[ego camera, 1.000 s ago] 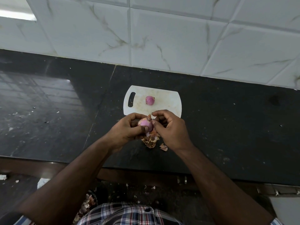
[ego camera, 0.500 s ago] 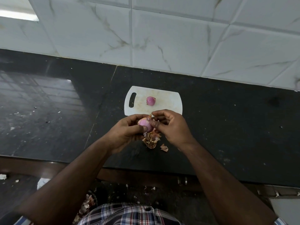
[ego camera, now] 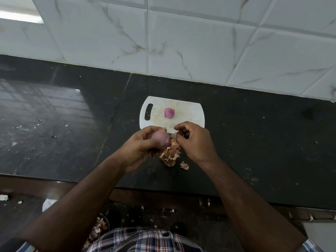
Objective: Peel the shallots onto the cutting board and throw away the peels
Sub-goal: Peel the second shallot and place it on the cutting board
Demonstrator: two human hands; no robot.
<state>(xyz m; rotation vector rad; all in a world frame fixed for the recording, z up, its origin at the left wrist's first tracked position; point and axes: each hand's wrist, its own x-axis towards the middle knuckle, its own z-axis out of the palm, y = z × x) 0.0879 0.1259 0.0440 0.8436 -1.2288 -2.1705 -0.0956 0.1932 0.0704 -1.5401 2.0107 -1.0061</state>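
My left hand [ego camera: 141, 145] grips a pale purple shallot [ego camera: 161, 140] just above the counter, with a dry tuft showing at its top. My right hand [ego camera: 194, 140] is right beside it with curled fingers, pinching a bit of brown skin at its fingertips. A pile of brown peels [ego camera: 170, 154] lies on the dark counter under both hands, and one loose flake [ego camera: 184, 165] lies beside the pile. A peeled purple shallot [ego camera: 169, 112] rests on the white cutting board [ego camera: 189, 113] behind my hands.
The black stone counter [ego camera: 254, 142] runs left to right, with a white marbled tile wall [ego camera: 181, 42] behind it. Small crumbs dot the counter's left part [ego camera: 40, 124]. More peels [ego camera: 99, 228] lie below the counter edge by my checked shirt.
My right hand has pulled a little to the right, away from the shallot, taking skin with it. The left hand has turned the shallot, showing more bare purple surface.
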